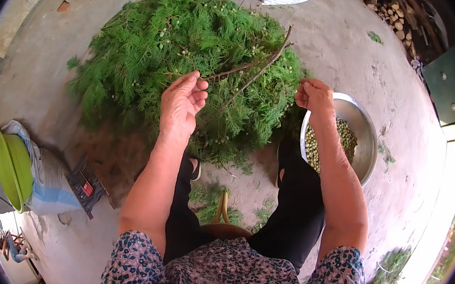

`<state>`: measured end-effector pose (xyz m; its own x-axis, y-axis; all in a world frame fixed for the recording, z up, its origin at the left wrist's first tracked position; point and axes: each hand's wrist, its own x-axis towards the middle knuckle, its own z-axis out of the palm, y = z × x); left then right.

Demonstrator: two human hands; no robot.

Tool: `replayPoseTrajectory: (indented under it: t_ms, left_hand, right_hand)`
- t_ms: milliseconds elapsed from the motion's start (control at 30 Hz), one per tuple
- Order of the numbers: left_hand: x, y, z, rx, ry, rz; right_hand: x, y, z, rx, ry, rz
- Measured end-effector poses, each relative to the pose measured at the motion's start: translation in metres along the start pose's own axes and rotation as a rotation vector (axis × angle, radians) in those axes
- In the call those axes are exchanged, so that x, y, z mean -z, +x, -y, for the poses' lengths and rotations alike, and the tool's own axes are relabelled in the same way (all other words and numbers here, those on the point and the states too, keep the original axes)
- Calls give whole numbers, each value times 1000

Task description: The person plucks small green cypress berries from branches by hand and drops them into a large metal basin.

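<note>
Curled fingers on both hands hide what they may be pinching: on the left hand (180,104) the thumb and bent fingers sit close together, and the lower end of a bare forked branch (272,58) meets the fingertips, though from where I stand I cannot tell whether it is gripped or merely passes behind. On the right hand (318,99) the fingers fold inward near the heap's right edge, and I cannot tell if anything is between them.

Feathery conifer cuttings (146,67), arborvitae by their look and dotted with small pale cones, lie in a broad pile across the upper centre of the frame. At centre right, a round metal basin (369,143) holds many small green cones (347,133), and the right forearm crosses over it in the view.

Several slips look possible to me. Loose cones could drop onto the concrete floor (409,105) if the right fingers part short of the basin. An elbow or a knee of the black trousers (298,205), so near the metal rim, could knock it and spill the contents. Pulling on tangled cuttings could make the forked branch spring round and scratch a bare forearm.
</note>
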<state>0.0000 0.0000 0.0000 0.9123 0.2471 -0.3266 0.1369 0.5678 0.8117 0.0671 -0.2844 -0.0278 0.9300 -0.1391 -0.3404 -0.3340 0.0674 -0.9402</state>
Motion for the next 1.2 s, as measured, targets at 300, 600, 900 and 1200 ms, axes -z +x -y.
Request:
replayPoseTrajectory:
  t_ms: [300, 600, 900, 1200]
  left_hand:
    - [-9, 19, 9, 141, 83, 92]
    - [-12, 30, 6, 163, 55, 82]
    - [-29, 32, 20, -90, 441, 153]
    - [-28, 51, 43, -294, 795, 507]
  right_hand:
    - [-49, 94, -33, 81, -344, 36]
    - [-60, 87, -47, 136, -441, 155]
    - [-94, 12, -60, 439, -495, 28]
    - [-100, -37, -47, 447, -442, 147]
